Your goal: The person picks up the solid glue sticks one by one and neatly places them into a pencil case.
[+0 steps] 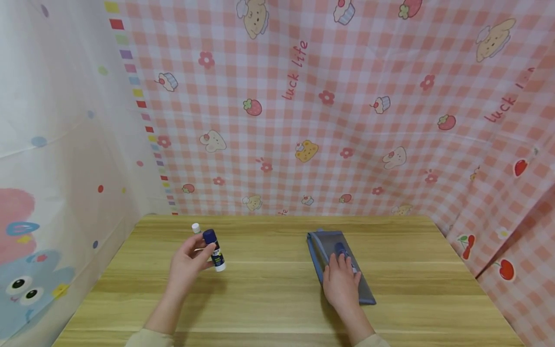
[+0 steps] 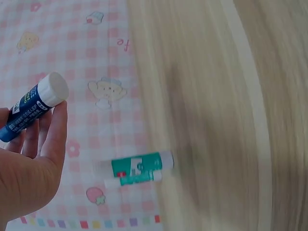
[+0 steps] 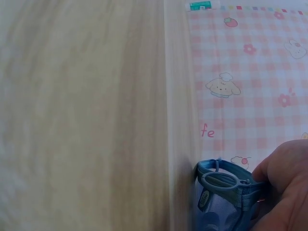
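My left hand (image 1: pixel 187 262) grips a dark blue glue stick (image 1: pixel 215 250) with a white end, held above the table at the left; its label shows in the left wrist view. At the right, a blue-grey mesh zip pouch (image 1: pixel 366 291) lies slanted under my right hand (image 1: pixel 341 284). That hand holds the pouch, with its fingers over the top. A dark blue stick (image 1: pixel 340 248) shows by the fingertips, seemingly through the mesh. In the right wrist view the zip pull (image 3: pixel 220 181) is at the near end of the pouch. My right palm is hidden.
A larger green glue stick (image 2: pixel 144 165) and a smaller green one (image 2: pixel 139 179) stand side by side at the back left of the wooden table (image 1: pixel 264 308). A pink checked cloth (image 1: pixel 277 125) hangs behind the table, and a pale curtain (image 1: pixel 104 159) hangs at the left.
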Demonstrator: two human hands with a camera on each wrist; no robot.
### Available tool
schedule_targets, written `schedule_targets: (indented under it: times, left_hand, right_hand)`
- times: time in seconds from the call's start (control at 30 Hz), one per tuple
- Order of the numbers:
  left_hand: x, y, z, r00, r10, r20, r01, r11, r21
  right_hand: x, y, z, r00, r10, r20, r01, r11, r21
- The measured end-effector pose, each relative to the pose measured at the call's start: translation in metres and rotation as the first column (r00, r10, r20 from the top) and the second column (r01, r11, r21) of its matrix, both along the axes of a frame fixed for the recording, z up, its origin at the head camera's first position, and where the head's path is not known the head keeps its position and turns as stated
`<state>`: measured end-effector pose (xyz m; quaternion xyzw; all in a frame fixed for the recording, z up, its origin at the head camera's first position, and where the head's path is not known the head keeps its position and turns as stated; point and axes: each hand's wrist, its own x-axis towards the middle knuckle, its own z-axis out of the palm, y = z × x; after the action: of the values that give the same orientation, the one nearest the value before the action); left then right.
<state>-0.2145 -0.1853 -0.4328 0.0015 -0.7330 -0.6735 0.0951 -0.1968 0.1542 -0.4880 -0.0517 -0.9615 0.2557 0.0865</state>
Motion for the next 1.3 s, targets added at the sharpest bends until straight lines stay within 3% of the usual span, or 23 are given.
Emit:
schedule_targets:
  times: [0.77, 1.03, 1.3]
  left_hand:
    - [-0.014, 0.066, -0.027, 0.994, -0.105, 0.026, 0.102, 0.990, 0.098]
    - [-0.015, 0.090, -0.030, 0.987, -0.156, 0.038, 0.151, 0.981, 0.120]
    - [-0.015, 0.112, -0.035, 0.986, -0.157, 0.057, 0.148, 0.980, 0.136]
  right_hand:
    - [0.001, -0.001, 0.001, 1.000, 0.003, -0.005, -0.003, 1.000, -0.008]
    - [0.001, 0.000, 0.000, 1.000, 0.005, -0.003, -0.005, 1.000, -0.014]
    - [0.001, 0.001, -0.001, 1.000, 0.007, -0.011, -0.008, 1.000, -0.018]
